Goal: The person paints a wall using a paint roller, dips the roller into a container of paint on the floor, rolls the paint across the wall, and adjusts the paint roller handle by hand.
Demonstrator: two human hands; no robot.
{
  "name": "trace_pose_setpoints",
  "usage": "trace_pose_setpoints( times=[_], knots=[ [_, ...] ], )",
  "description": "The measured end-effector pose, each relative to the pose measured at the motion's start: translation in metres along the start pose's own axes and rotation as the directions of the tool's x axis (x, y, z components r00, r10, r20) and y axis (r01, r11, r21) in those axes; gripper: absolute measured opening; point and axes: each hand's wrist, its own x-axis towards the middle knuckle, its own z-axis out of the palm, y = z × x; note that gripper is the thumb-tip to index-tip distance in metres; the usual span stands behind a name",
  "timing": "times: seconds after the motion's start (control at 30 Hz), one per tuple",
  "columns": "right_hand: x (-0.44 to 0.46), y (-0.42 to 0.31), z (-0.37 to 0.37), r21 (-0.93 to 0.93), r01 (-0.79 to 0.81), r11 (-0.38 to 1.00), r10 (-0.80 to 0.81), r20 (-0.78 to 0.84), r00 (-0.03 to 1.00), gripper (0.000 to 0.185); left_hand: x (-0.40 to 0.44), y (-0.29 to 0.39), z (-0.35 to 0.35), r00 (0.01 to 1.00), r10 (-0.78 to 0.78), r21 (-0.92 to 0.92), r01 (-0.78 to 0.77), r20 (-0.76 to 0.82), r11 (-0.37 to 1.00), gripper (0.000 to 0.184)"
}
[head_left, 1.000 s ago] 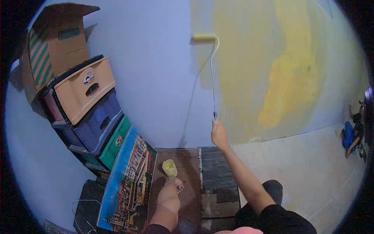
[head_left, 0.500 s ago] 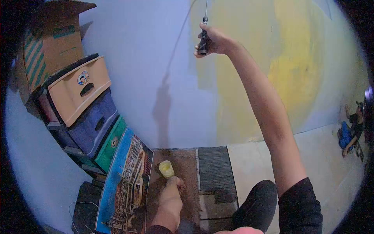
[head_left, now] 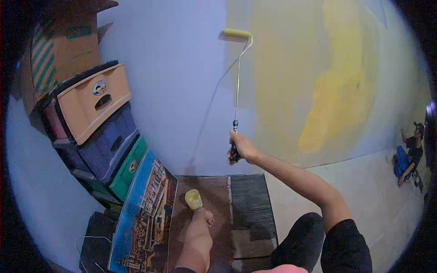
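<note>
My right hand [head_left: 241,148] is wrapped round the black handle of a long-framed paint roller [head_left: 236,33]. The roller's yellow sleeve lies nearly level against the wall [head_left: 177,82], at the left edge of the yellow-painted area [head_left: 282,91]. Low in the view, my left hand [head_left: 205,216] is closed at the base of a small pale yellow cup [head_left: 193,199]. The cup's open top shows yellowish contents. A shadow of the roller and arm falls on the unpainted wall to the left.
Stacked drawers [head_left: 95,104] stand at left beneath a cardboard box [head_left: 68,50]. A city picture panel [head_left: 145,214] leans beside them. Below are a brown mat [head_left: 214,191], a dark ridged mat [head_left: 252,200] and pale floor [head_left: 364,195]. Another person [head_left: 409,154] sits at far right.
Since half a second ago, my right hand has come down from high on the wall, and the roller sleeve is back in view near the patch's left edge. My left hand stays at the cup.
</note>
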Motion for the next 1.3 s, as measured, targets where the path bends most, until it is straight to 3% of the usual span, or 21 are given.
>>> trace_pose_setpoints(
  times=[0.07, 0.1, 0.17, 0.3, 0.47, 0.53, 0.57, 0.67, 0.7, 0.73, 0.77, 0.8, 0.83, 0.9, 0.93, 0.97, 1.0, 1.07, 1.13, 1.17, 1.3],
  knots=[
    [0.017, -0.015, -0.007, -0.021, 0.087, 0.996, -0.088, -0.051, 0.995, 0.058, 0.000, 0.000, -0.001, 1.000, -0.007, 0.007, 0.007, 0.006, 1.000, 0.040],
    [0.009, -0.049, -0.011, 0.060, 0.014, 0.998, -0.010, -0.062, 0.998, 0.055, 0.002, -0.003, 0.000, 1.000, -0.013, 0.008, 0.013, 0.011, 1.000, 0.041],
    [0.009, -0.108, -0.024, 0.066, 0.131, 0.989, -0.120, -0.141, 0.983, 0.053, 0.004, -0.004, -0.002, 1.000, -0.020, 0.003, 0.020, 0.018, 1.000, 0.042],
    [0.039, -0.228, -0.072, 0.144, 0.288, 0.947, -0.268, -0.143, 0.953, 0.047, 0.010, -0.009, -0.004, 0.999, -0.033, 0.003, 0.033, 0.034, 0.999, 0.045],
    [0.033, -0.335, -0.134, -0.172, 0.473, 0.864, -0.498, -0.160, 0.852, 0.049, 0.014, -0.008, -0.010, 0.997, -0.050, -0.003, 0.050, 0.051, 0.999, 0.049],
    [0.056, -0.362, -0.157, -0.129, 0.300, 0.945, -0.325, -0.285, 0.902, 0.052, 0.018, -0.005, -0.013, 0.996, -0.055, -0.006, 0.056, 0.066, 0.998, 0.051],
    [0.054, -0.359, -0.164, -0.121, 0.332, 0.936, -0.353, -0.295, 0.888, 0.045, 0.020, -0.005, -0.013, 0.996, -0.055, -0.009, 0.056, 0.073, 0.998, 0.051],
    [0.038, -0.314, -0.160, -0.253, 0.429, 0.867, -0.477, -0.174, 0.862, 0.051, 0.030, -0.004, -0.018, 0.994, -0.054, -0.021, 0.056, 0.097, 0.998, 0.054],
    [0.044, -0.297, -0.157, -0.241, 0.336, 0.910, -0.385, -0.195, 0.902, 0.052, 0.033, -0.001, -0.020, 0.993, -0.055, -0.028, 0.059, 0.109, 0.998, 0.055],
    [0.060, -0.270, -0.156, -0.288, 0.421, 0.860, -0.488, -0.225, 0.843, 0.053, 0.038, 0.001, -0.023, 0.992, -0.053, -0.040, 0.058, 0.116, 0.998, 0.056],
    [0.057, -0.244, -0.148, -0.300, 0.310, 0.902, -0.392, -0.273, 0.879, 0.054, 0.044, 0.004, -0.028, 0.990, -0.055, -0.054, 0.062, 0.132, 0.997, 0.056],
    [0.054, -0.218, -0.138, -0.244, 0.315, 0.917, -0.375, -0.259, 0.890, 0.055, 0.050, 0.008, -0.035, 0.987, -0.056, -0.080, 0.069, 0.153, 0.994, 0.057],
    [0.118, -0.171, -0.159, -0.413, 0.366, 0.834, -0.495, -0.265, 0.828, 0.055, 0.060, 0.012, -0.044, 0.980, -0.059, -0.122, 0.083, 0.189, 0.989, 0.058],
    [0.065, -0.124, -0.118, -0.303, 0.257, 0.918, -0.346, -0.290, 0.892, 0.060, 0.095, 0.023, -0.075, 0.947, -0.079, -0.263, 0.166, 0.313, 0.950, 0.060],
    [0.094, -0.077, -0.120, -0.470, 0.361, 0.805, -0.518, -0.262, 0.814, 0.060, 0.079, 0.016, -0.057, 0.969, -0.063, -0.178, 0.107, 0.237, 0.978, 0.057],
    [0.102, -0.041, -0.113, -0.554, 0.308, 0.773, -0.526, -0.291, 0.799, 0.060, 0.064, 0.016, -0.044, 0.984, -0.049, -0.103, 0.067, 0.172, 0.992, 0.055],
    [0.057, -0.038, -0.089, -0.334, 0.208, 0.919, -0.304, -0.268, 0.914, 0.059, 0.052, 0.014, -0.035, 0.991, -0.039, -0.056, 0.046, 0.127, 0.997, 0.052],
    [0.075, 0.038, -0.080, -0.512, 0.276, 0.814, -0.466, -0.291, 0.835, 0.056, 0.036, 0.014, -0.021, 0.996, -0.031, -0.005, 0.031, 0.079, 1.000, 0.048],
    [0.066, 0.085, -0.071, -0.346, 0.171, 0.923, -0.260, -0.231, 0.938, 0.052, 0.026, 0.014, -0.012, 0.999, -0.027, 0.026, 0.026, 0.043, 0.999, 0.043],
    [0.038, 0.085, -0.061, -0.228, 0.013, 0.974, -0.059, -0.196, 0.979, 0.051, 0.024, 0.013, -0.009, 0.999, -0.026, 0.040, 0.025, 0.025, 0.999, 0.041],
    [0.043, 0.235, -0.052, -0.605, 0.312, 0.733, -0.510, -0.184, 0.840, 0.045, 0.009, 0.014, 0.000, 0.999, -0.024, 0.075, 0.026, -0.023, 0.997, 0.032]
  ],
)
